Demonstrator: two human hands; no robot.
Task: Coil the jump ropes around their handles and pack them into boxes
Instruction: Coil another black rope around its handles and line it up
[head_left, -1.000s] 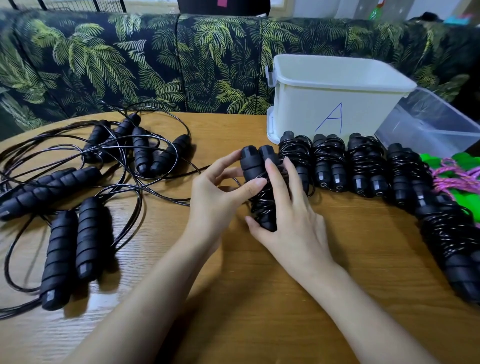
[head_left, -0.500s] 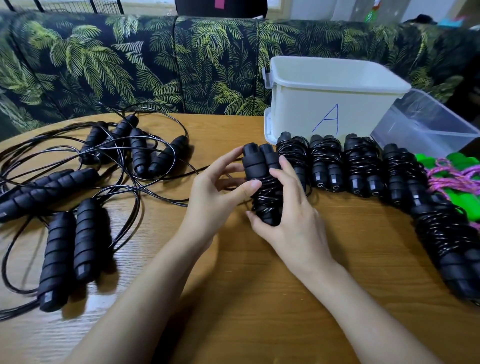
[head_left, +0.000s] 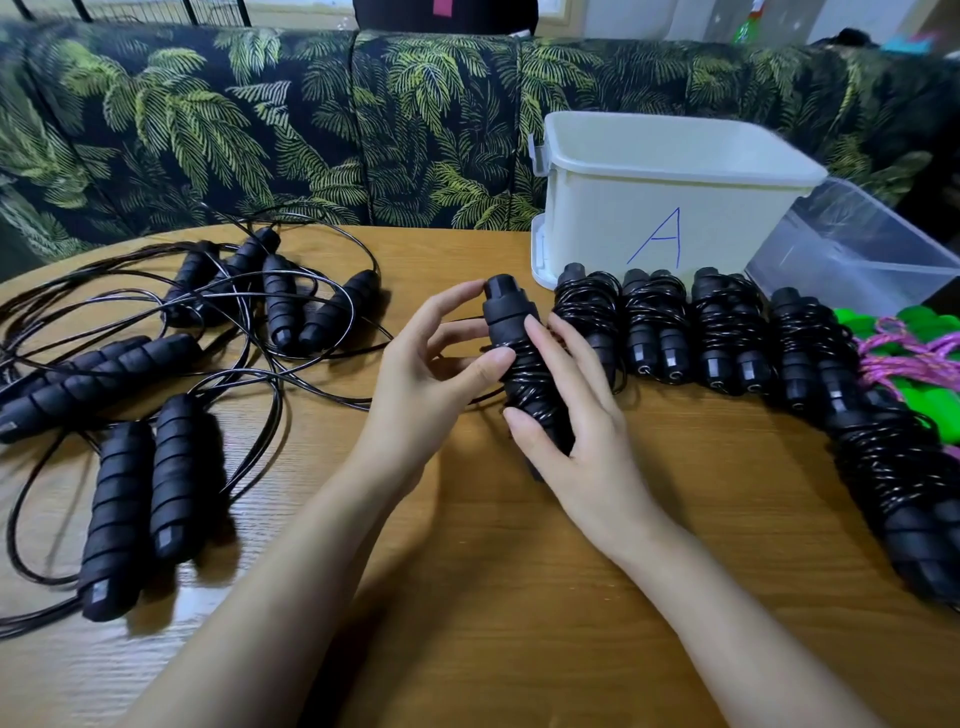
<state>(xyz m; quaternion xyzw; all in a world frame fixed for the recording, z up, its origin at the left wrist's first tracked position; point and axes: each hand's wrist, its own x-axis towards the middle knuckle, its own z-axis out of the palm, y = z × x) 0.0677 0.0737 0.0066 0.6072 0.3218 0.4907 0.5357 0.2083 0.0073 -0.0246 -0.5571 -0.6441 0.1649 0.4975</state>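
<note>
One black cord-wound jump rope bundle is over the wooden desk. The right hand wraps fingers and thumb round it, and the left hand pinches it.

- Right of the fingers: five wound black bundles.
- Left of the fingers: eight loose black foam handles.
- Beyond the fingers: one white plastic box marked A and one clear plastic box.

Single head-worn view (wide-angle), forward and down, close over the table.
</note>
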